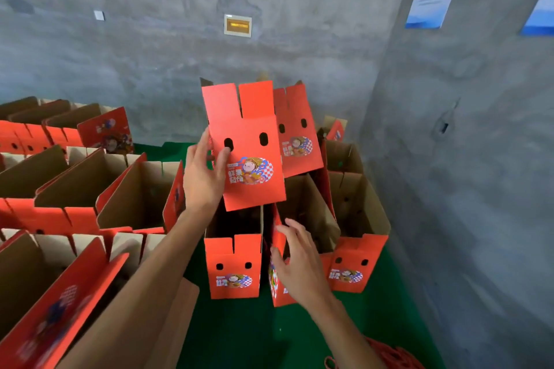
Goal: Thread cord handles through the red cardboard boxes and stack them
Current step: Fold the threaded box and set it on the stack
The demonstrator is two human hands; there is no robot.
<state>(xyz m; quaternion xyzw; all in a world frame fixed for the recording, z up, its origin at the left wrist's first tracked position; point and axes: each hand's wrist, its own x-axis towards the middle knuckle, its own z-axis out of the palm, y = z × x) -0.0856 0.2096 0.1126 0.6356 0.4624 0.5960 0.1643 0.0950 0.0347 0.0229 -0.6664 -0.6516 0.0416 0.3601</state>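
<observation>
My left hand (202, 172) grips the left edge of a red cardboard box (248, 159) held upright in the air, its thumb beside one of the two oval holes. No cord shows in those holes. My right hand (296, 266) rests with spread fingers on the upper edge of another red box (277, 287) standing on the green floor. Between them a red box (232, 266) stands open, directly under the lifted one. A heap of red cords (392, 355) lies at the bottom right.
Rows of open red boxes (78, 198) fill the left side. More boxes (353, 249) stand at the right, one (296, 135) behind the lifted box. Grey concrete walls (449, 159) close in behind and to the right. Green floor (239, 332) shows near me.
</observation>
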